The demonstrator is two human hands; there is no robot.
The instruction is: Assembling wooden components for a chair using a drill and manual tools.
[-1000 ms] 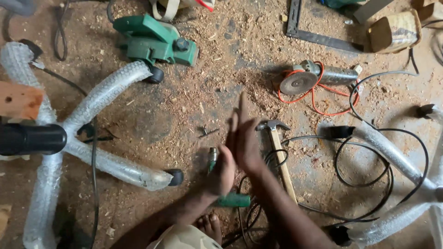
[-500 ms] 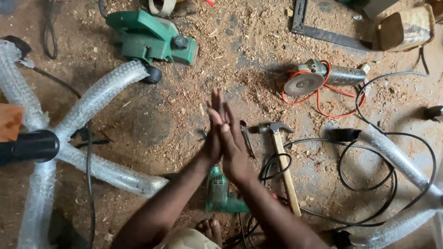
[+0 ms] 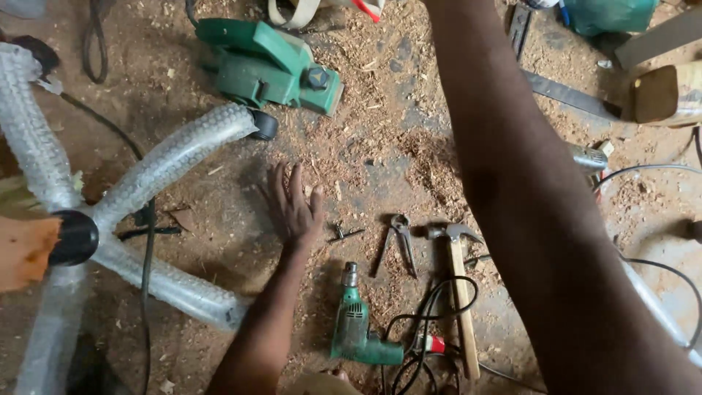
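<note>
The left hand (image 3: 294,205) is lying flat, fingers spread and holding nothing, on the sawdust-covered dirt floor (image 3: 380,157), near small dark screws (image 3: 341,234). The right forearm (image 3: 526,212) is rising past the top edge, hiding its hand, so its grip cannot be told.

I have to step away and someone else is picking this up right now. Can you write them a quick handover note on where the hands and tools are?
Left hand: open, palm down on the sawdust-strewn floor, holding nothing.
Right hand: out of view; only the forearm crosses the frame, raised toward the top.
Tools near the left hand: small bits, pincers, hammer, green drill with black cord. Green planer farther up; bubble-wrapped chair base to the left.
Done: tools laid out, none in hand.
Left: any tool work; nothing is gripped yet.
</note>
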